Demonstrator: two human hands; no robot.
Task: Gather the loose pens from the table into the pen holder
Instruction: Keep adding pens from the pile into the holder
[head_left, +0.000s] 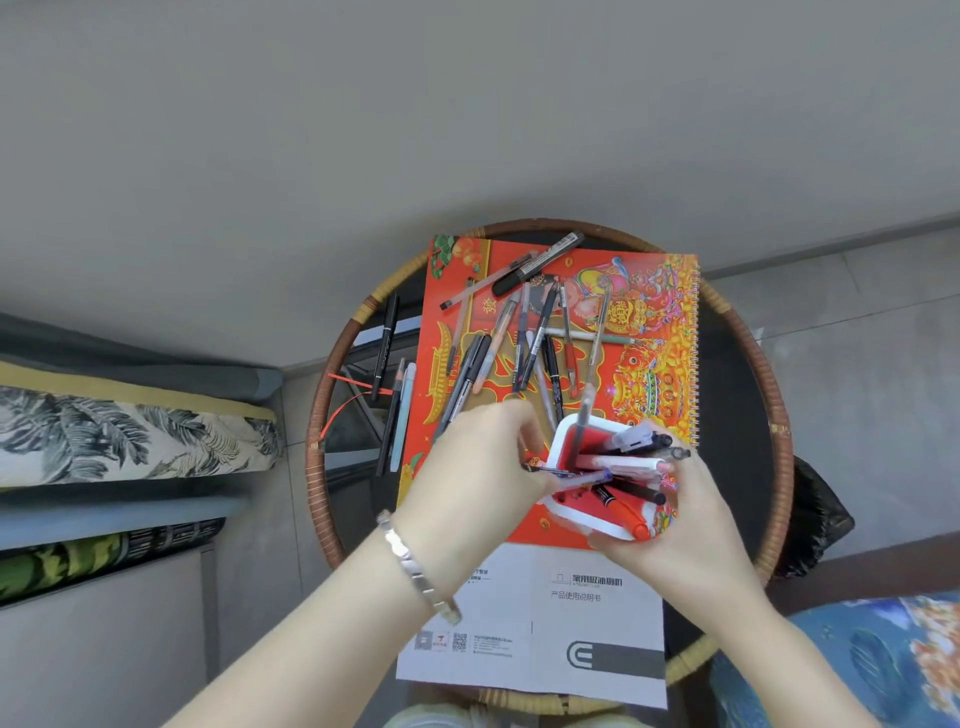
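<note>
Pens already stand in the white pen holder (592, 467), which sits on the red calendar (644, 322) toward the near right part of the round table (737, 374). The right hand (670, 525) wraps the holder's near side and steadies it, fingers curled around the wall and touching several pen ends. The left hand (483, 462) is closed narrowly at the holder's left rim, apparently pinching a pen or two and feeding them in, though exactly what it grips I cannot tell.

A large heap of loose pens (530, 343) lies fanned across the middle of the calendar. A black marker (537, 265) lies near the far edge, and a few more pens (395, 410) rest on the bare table off the calendar's left edge, with one black pen (384, 343) farther out toward the rim.

Risks, as I judge them: the holder looks tilted and crowded, so pushing another pen in at an angle could lever others out or tip it if the right hand loosens. Pens by the left edge could roll off if the calendar is nudged.

Hidden: the holder's inside and base, the left fingertips, and the pens under both hands. A white booklet (571, 613) lies at the near edge, overhanging it.
</note>
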